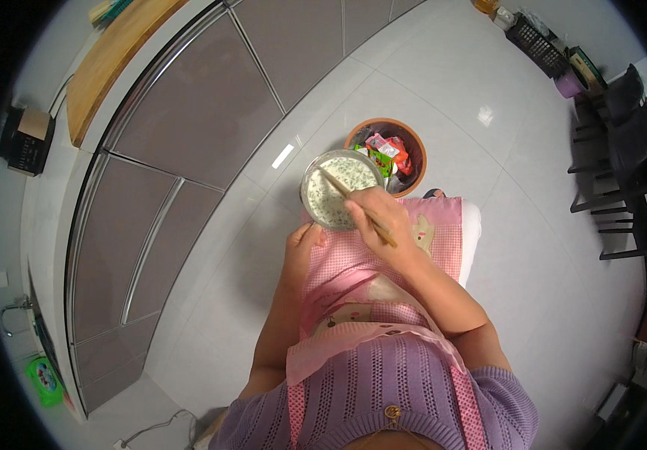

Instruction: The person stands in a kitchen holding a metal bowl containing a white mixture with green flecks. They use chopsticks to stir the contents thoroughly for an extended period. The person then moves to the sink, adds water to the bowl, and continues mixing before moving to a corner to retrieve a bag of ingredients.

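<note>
A round bowl [323, 223] with a pale rim, full of a creamy white mixture [329, 197] with green flecks, is above my lap over a pink checked apron [441, 247]. My left hand [305, 237] grips the bowl's lower left edge, the fingers partly hidden beneath it. In my right hand [379, 216] are wooden chopsticks [339, 184], held slanting, their far ends in the mixture near the bowl's left side. Whether it is one stick or a pair is hard to tell along part of the length.
Just beyond the bowl, an orange-rimmed bin [422, 149] on the tiled floor holds wrappers. Cabinets [199, 101] with a wooden board [115, 50] on the counter run along the left. Dark chairs [627, 146] and a black basket [534, 45] are at the right.
</note>
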The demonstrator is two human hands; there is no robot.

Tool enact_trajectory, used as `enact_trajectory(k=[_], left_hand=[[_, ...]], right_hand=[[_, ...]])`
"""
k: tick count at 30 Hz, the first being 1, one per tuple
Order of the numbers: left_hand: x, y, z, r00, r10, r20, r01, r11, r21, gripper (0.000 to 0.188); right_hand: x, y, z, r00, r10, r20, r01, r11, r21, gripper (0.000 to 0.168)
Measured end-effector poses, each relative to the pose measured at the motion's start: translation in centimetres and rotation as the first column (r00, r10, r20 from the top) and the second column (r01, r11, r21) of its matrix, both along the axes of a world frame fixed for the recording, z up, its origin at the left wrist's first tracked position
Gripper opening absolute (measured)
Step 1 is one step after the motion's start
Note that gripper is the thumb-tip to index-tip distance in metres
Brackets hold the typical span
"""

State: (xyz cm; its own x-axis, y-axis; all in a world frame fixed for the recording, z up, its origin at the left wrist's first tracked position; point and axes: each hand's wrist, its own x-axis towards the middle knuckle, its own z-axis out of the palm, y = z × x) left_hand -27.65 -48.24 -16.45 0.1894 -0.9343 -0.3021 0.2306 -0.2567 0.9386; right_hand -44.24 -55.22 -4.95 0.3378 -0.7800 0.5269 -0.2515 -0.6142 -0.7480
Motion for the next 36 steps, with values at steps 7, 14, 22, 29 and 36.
enact_trajectory(k=[7, 14, 22, 29, 36], left_hand=[[-0.2, -0.1, 0.5, 1.000, -0.006, 0.000, 0.006, 1.000, -0.010, 0.027], [-0.3, -0.1, 0.9, 1.000, 0.016, 0.022, -0.016, 1.000, 0.024, 0.027], [-0.2, -0.2, 0.8, 1.000, 0.004, 0.015, -0.005, 1.000, 0.024, 0.027], [-0.1, -0.2, 0.5, 1.000, -0.007, -0.009, 0.007, 1.000, 0.005, 0.027], [0.1, -0.1, 0.0, 1.000, -0.019, -0.007, 0.019, 1.000, -0.010, 0.028]], right_hand=[[0.0, 0.3, 0.6, 0.999, 0.039, -0.001, -0.039, 0.999, -0.001, 0.007], [-2.1, -2.7, 1.3, 1.000, 0.010, 0.026, -0.014, 0.988, 0.153, 0.011], [-4.2, -1.5, 4.6, 0.991, 0.061, -0.119, -0.004, 0.903, 0.429, 0.018], [-4.0, -3.2, 3.9, 0.995, 0.089, 0.032, -0.094, 0.898, 0.431, 0.016], [-5.3, -2.7, 4.5, 0.994, -0.046, -0.095, 0.085, 0.885, 0.459, 0.021]])
